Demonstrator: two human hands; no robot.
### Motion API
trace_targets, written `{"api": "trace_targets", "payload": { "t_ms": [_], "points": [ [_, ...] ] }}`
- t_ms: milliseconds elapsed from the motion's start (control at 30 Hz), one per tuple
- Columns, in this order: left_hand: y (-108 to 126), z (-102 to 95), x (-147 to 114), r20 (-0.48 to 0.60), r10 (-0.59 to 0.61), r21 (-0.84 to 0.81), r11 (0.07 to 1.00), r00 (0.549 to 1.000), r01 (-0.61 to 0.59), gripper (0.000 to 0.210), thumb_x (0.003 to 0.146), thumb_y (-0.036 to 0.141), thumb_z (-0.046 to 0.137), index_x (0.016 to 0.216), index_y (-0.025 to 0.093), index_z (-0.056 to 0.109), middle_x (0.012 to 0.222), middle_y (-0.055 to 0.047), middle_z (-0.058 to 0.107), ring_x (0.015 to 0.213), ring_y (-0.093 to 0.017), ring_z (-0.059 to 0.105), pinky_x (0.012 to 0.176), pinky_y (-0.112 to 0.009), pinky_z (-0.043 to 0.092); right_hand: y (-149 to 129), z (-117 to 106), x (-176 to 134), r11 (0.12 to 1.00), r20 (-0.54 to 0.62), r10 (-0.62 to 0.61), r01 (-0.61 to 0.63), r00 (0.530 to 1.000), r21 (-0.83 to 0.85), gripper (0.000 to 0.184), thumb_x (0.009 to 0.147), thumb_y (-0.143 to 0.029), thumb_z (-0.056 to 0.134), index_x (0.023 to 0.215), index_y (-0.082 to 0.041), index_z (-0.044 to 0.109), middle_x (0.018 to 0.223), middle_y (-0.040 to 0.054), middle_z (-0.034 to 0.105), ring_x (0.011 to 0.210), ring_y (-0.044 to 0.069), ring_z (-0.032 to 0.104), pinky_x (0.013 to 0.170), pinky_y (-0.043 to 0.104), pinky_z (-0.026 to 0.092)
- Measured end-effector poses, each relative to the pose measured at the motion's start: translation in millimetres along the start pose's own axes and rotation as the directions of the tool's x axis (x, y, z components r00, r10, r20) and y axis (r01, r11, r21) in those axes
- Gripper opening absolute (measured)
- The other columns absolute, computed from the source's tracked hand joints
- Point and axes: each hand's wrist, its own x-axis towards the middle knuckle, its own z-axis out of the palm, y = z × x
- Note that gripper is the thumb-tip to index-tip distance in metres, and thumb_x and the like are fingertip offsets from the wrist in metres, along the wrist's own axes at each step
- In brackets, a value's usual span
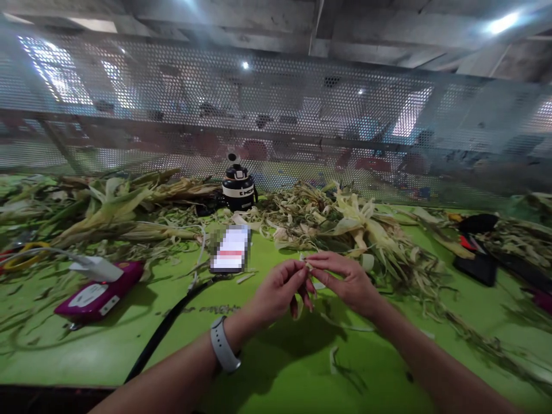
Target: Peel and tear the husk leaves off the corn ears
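Observation:
My left hand and my right hand meet fingertip to fingertip above the green table. Both pinch a small pale strip of corn husk; its exact shape is mostly hidden by the fingers. A thin pale strand trails below my right hand. On my left wrist is a light watch band. Just beyond my left hand lies a lit phone with a blurred screen. Behind my right hand spreads a heap of dry corn husks.
A black bottle stands at the back by a perforated metal screen. More husks cover the back left. A magenta power strip with a white charger sits left. A dark device lies right. A black strap runs to the phone.

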Motion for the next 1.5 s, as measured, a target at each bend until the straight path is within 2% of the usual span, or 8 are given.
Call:
{"api": "trace_targets", "payload": {
  "t_ms": [200,367,533,767,1000,1133,1300,1500],
  "points": [
    [-9,-1.2,4,-0.042,-0.001,0.056,0.998,0.999,0.004,0.037,0.079,0.051,0.055,0.089,0.016,0.051,0.073,0.001,0.059,0.048,-0.009,0.060,0.034,-0.017,0.044,-1,4,-5,0.974,-0.016,-0.108,0.102,0.994,-0.200,0.021,0.086,-0.019,0.057,0.100,-0.022,0.071,0.100,0.0074,0.072,0.093,0.020,0.067,0.083,0.036,0.056],
    [-8,-0.5,3,-0.038,-0.080,0.072,0.994,0.996,0.083,0.036,0.078,0.051,0.055,0.082,0.016,0.048,0.074,-0.002,0.061,0.049,-0.011,0.063,0.032,-0.016,0.042,1,4,-8,0.791,0.091,-0.368,0.363,0.925,-0.492,0.024,0.088,-0.013,0.050,0.106,-0.016,0.066,0.103,0.0104,0.071,0.094,0.020,0.067,0.090,0.041,0.051],
    [-3,-1.4,2,-0.037,-0.038,0.054,0.998,0.999,0.040,0.034,0.076,0.049,0.058,0.080,0.016,0.050,0.070,-0.001,0.060,0.050,-0.011,0.061,0.034,-0.017,0.043,-6,2,-8,0.666,0.225,-0.406,0.456,0.886,-0.590,0.027,0.086,-0.013,0.048,0.108,-0.011,0.063,0.109,0.0144,0.068,0.097,0.021,0.065,0.098,0.048,0.044],
    [2,-6.0,0,-0.090,-0.033,-0.006,0.999,0.995,0.033,0.028,0.077,0.041,0.060,0.081,0.014,0.057,0.065,-0.001,0.061,0.053,-0.012,0.061,0.039,-0.017,0.043,-13,6,-9,0.662,0.228,-0.333,0.399,0.915,-0.634,0.036,0.078,-0.015,0.048,0.110,-0.009,0.064,0.115,0.0162,0.065,0.098,0.026,0.063,0.096,0.052,0.043],
    [0,-5.5,1,-0.083,-0.014,0.058,0.998,0.996,0.019,0.031,0.079,0.044,0.058,0.086,0.014,0.055,0.073,-0.002,0.062,0.054,-0.010,0.060,0.037,-0.015,0.041,-4,6,-7,0.921,0.040,-0.209,0.210,0.977,-0.329,0.035,0.079,-0.012,0.050,0.109,-0.017,0.067,0.115,0.0131,0.066,0.105,0.023,0.063,0.089,0.041,0.051],
    [-3,-4.2,1,-0.052,0.009,0.103,0.995,0.999,-0.003,0.033,0.081,0.047,0.054,0.089,0.015,0.054,0.073,-0.001,0.060,0.053,-0.010,0.061,0.035,-0.015,0.041,-3,4,-5,0.972,-0.047,-0.106,0.094,0.993,-0.216,0.024,0.082,-0.019,0.056,0.100,-0.020,0.071,0.108,0.0121,0.069,0.099,0.023,0.066,0.085,0.039,0.053],
    [-7,-2.6,2,-0.048,0.058,0.131,0.990,0.997,-0.052,0.033,0.082,0.048,0.052,0.090,0.016,0.051,0.075,-0.001,0.059,0.052,-0.010,0.061,0.033,-0.014,0.041,3,6,-5,0.922,0.013,-0.194,0.187,0.981,-0.338,0.023,0.088,-0.020,0.052,0.103,-0.021,0.069,0.104,0.0098,0.071,0.096,0.021,0.067,0.086,0.040,0.053],
    [-5,-3.6,1,-0.046,-0.028,0.160,0.986,0.999,0.035,0.032,0.084,0.046,0.050,0.085,0.015,0.050,0.077,-0.003,0.062,0.053,-0.012,0.064,0.035,-0.015,0.043,3,4,-8,0.715,0.189,-0.376,0.414,0.907,-0.564,0.027,0.089,-0.008,0.044,0.108,-0.013,0.062,0.104,0.0129,0.070,0.094,0.020,0.065,0.098,0.049,0.042]
  ]
}}
